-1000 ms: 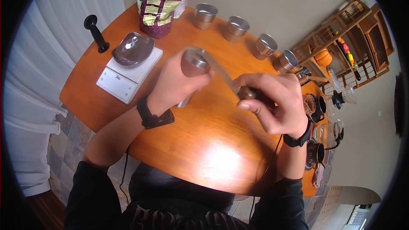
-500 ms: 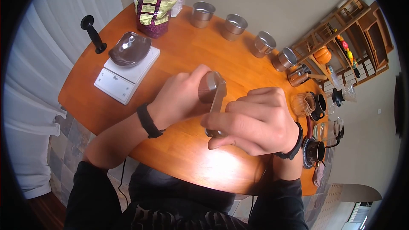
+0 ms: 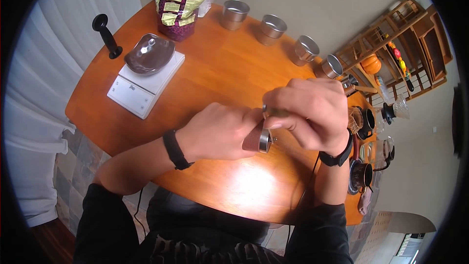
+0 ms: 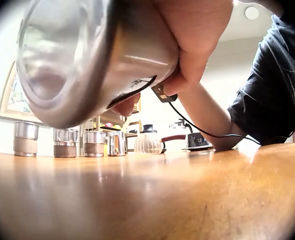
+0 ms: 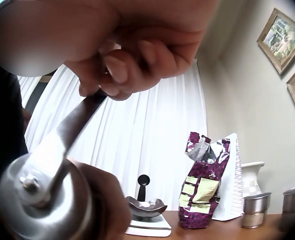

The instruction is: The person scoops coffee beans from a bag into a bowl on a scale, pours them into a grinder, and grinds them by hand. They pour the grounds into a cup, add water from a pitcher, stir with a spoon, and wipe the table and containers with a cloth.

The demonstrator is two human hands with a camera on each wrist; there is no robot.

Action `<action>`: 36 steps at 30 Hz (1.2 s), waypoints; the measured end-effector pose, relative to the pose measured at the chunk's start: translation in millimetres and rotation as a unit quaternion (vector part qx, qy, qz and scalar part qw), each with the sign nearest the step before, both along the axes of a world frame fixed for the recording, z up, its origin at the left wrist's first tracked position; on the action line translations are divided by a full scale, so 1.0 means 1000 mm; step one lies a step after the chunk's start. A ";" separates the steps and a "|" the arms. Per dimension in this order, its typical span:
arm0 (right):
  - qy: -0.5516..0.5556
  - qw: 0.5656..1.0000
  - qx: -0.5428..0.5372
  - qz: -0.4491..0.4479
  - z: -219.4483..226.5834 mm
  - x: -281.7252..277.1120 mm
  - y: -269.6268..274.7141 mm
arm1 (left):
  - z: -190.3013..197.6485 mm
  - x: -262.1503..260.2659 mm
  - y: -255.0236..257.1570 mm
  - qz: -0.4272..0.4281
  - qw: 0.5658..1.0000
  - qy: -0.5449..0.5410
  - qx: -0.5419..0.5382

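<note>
My left hand (image 3: 220, 132) grips the ribbed body of a hand grinder (image 3: 253, 139), which lies tilted over the table with its metal top toward the right. In the left wrist view the grinder's rounded metal and clear end (image 4: 67, 65) hangs above the tabletop. The fingers of my right hand (image 3: 312, 112) are curled round the knob end of the crank. In the right wrist view the metal crank arm (image 5: 77, 122) runs from the grinder's cap (image 5: 47, 200) up to my right fingers, which hide the knob.
A dark dish (image 3: 150, 55) sits on a white scale (image 3: 141, 90) at left, beside a black upright tool (image 3: 106, 36). A purple bag (image 3: 183, 5) and several metal cups (image 3: 272, 29) line the far edge. Glassware and a black cup (image 3: 361, 173) stand at right.
The grinder has gone from nearly upright to tilted right, moving right and nearer the body with my left hand. My right hand has swung leftward and back to the right with the crank.
</note>
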State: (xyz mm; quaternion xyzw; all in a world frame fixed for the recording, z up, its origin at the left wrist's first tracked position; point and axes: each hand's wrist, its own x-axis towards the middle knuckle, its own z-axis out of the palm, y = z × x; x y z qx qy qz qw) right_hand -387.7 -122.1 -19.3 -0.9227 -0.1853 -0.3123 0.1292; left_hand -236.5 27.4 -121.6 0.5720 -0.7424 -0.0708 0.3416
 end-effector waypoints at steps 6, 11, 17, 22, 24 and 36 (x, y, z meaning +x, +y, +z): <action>-0.013 0.994 0.067 -0.089 0.008 -0.002 -0.005 | 0.000 0.000 0.001 -0.015 0.990 -0.010 -0.140; 0.049 0.970 0.174 -0.161 -0.011 -0.001 -0.036 | 0.013 -0.001 0.006 -0.034 0.981 0.138 -0.131; 0.103 0.959 0.121 -0.234 -0.009 -0.009 -0.043 | 0.017 0.017 0.000 0.046 0.947 0.297 -0.116; 0.132 0.959 0.089 -0.235 0.011 -0.020 -0.023 | 0.029 0.028 0.001 0.086 0.881 0.466 0.007; 0.127 0.966 0.098 -0.204 0.015 -0.022 -0.015 | 0.019 0.033 -0.008 0.077 0.871 0.486 -0.020; 0.107 0.989 0.097 -0.029 0.009 -0.017 0.024 | 0.007 0.026 -0.014 0.117 0.915 0.385 0.032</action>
